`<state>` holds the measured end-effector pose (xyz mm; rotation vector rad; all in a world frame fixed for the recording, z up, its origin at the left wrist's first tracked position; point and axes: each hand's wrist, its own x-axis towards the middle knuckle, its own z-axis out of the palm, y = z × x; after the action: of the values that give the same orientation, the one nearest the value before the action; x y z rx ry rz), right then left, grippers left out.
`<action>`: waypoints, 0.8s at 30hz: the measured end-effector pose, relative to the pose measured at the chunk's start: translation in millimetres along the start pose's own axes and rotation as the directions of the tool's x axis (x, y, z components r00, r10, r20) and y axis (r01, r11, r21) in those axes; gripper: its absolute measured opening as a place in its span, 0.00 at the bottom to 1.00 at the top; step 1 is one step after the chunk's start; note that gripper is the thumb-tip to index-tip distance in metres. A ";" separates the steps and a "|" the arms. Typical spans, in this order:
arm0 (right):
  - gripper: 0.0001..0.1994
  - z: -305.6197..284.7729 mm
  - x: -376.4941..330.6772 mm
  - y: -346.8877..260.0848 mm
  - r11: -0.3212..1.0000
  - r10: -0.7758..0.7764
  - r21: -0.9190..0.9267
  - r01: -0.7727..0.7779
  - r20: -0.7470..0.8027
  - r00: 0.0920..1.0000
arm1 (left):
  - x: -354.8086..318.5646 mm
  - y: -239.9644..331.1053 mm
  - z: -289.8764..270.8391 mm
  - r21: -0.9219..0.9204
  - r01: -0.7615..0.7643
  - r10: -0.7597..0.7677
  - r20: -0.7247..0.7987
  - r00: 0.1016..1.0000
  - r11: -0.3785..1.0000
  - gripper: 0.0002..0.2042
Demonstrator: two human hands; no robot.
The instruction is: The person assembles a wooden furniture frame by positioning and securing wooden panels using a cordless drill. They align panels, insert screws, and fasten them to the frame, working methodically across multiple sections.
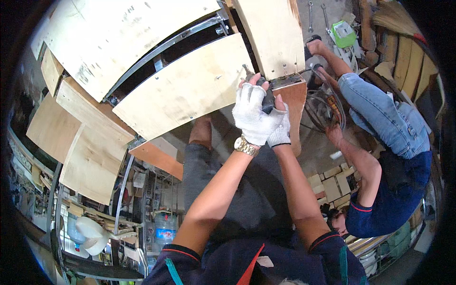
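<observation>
Arms raised; left hand (252, 114) and right hand (280, 130), gloved, fingers wrapped round dark tool (267, 97) against plywood panel (185, 88).

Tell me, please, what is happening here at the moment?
A person in white fingerless gloves grips a dark power tool with both the left hand and right hand, its tip against a plywood panel on a metal frame. Beside them, a co-worker in jeans crouches on the floor.

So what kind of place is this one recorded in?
Most likely a woodworking or furniture workshop: bare plywood panels on a metal frame, wrenches on the floor, and gloved hands, left and right, gripping a dark tool.
</observation>
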<state>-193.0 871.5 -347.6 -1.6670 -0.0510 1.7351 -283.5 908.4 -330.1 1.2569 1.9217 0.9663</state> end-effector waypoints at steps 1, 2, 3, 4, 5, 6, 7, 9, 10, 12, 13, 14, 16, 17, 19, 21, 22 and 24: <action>0.26 0.5 1.1 2.5 0.999 -0.025 0.031 0.025 -0.001 1.000 | -2.2 -3.1 -0.2 0.005 -0.019 0.019 0.001 1.000 1.000 0.16; 0.26 -1.7 1.2 8.5 0.997 -0.038 0.063 0.038 -0.003 0.999 | -4.7 -4.8 -2.4 0.018 -0.029 0.029 0.006 1.000 0.999 0.16; 0.26 -3.6 2.9 14.2 0.998 -0.052 0.046 0.053 -0.022 0.998 | -6.1 -7.4 -3.8 0.009 -0.034 0.034 0.016 0.999 0.999 0.16; 0.27 -9.6 9.4 17.6 0.997 -0.079 0.009 0.079 -0.012 0.997 | -6.6 -9.3 -2.3 -0.021 -0.023 0.024 0.019 1.000 1.000 0.17; 0.27 -18.7 14.3 21.5 0.995 -0.097 -0.026 0.097 -0.007 0.995 | -8.2 -10.2 -2.2 -0.047 -0.006 0.008 0.030 1.000 0.999 0.18; 0.27 -27.9 15.3 26.8 0.992 -0.115 -0.062 0.114 -0.002 0.993 | -10.7 -10.6 -2.5 -0.073 0.011 -0.008 0.042 0.999 0.997 0.19; 0.27 -25.7 17.9 26.3 0.981 -0.143 -0.127 0.145 0.022 0.989 | -10.7 -14.1 -0.6 -0.091 -0.011 0.011 -0.005 1.000 0.996 0.19; 0.29 -25.1 20.9 24.3 0.993 -0.065 0.101 0.058 0.066 0.996 | -11.8 -14.5 3.2 -0.075 0.009 -0.009 0.001 1.000 0.997 0.19; 0.31 -27.1 21.0 22.6 0.977 -0.030 0.212 0.011 0.088 0.996 | -12.5 -12.3 4.8 -0.071 0.022 -0.021 0.009 1.000 0.997 0.19; 0.30 -20.7 19.8 14.6 0.976 -0.039 0.215 0.018 0.092 0.995 | -10.9 -11.3 7.1 -0.061 -0.015 0.014 -0.027 1.000 0.998 0.19; 0.28 -15.6 18.6 13.6 0.982 -0.050 0.185 0.038 0.063 0.997 | -8.9 -12.9 6.9 -0.055 -0.052 0.049 -0.064 0.997 0.997 0.18; 0.27 -9.7 15.7 11.9 0.986 -0.066 0.156 0.061 0.028 0.997 | -8.8 -13.4 6.5 -0.054 -0.089 0.084 -0.095 0.992 0.995 0.18; 0.27 -6.5 13.0 13.5 0.991 -0.094 0.100 0.094 -0.007 0.996 | -10.9 -14.6 2.7 -0.047 -0.078 0.075 -0.072 0.995 0.996 0.17; 0.27 -6.9 14.6 15.3 0.992 -0.106 0.073 0.107 -0.006 0.994 | -10.1 -16.2 1.0 -0.044 -0.076 0.073 -0.061 0.995 0.996 0.17; 0.29 -8.6 18.3 16.4 0.987 -0.148 -0.060 0.148 0.001 0.989 | -8.2 -18.2 -1.4 -0.059 -0.076 0.072 -0.063 0.995 0.995 0.16; 0.30 -20.8 24.5 17.2 0.959 -0.179 -0.223 0.178 0.012 0.984 | -9.7 -17.4 -0.5 -0.094 -0.075 0.067 -0.088 0.994 0.993 0.16; 0.31 -24.0 31.0 19.7 0.944 -0.185 -0.276 0.183 0.016 0.983 | -7.6 -19.3 0.4 -0.076 -0.079 0.072 -0.082 0.994 0.994 0.16; 0.33 -27.5 47.5 21.5 0.952 -0.177 -0.256 0.170 -0.003 0.984 | -3.2 -16.0 4.1 -0.056 -0.090 0.086 -0.060 0.994 0.994 0.15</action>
<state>-174.1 867.7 -403.2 -1.8080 -0.4132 1.6265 -286.5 902.1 -345.4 1.3026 1.8808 1.1065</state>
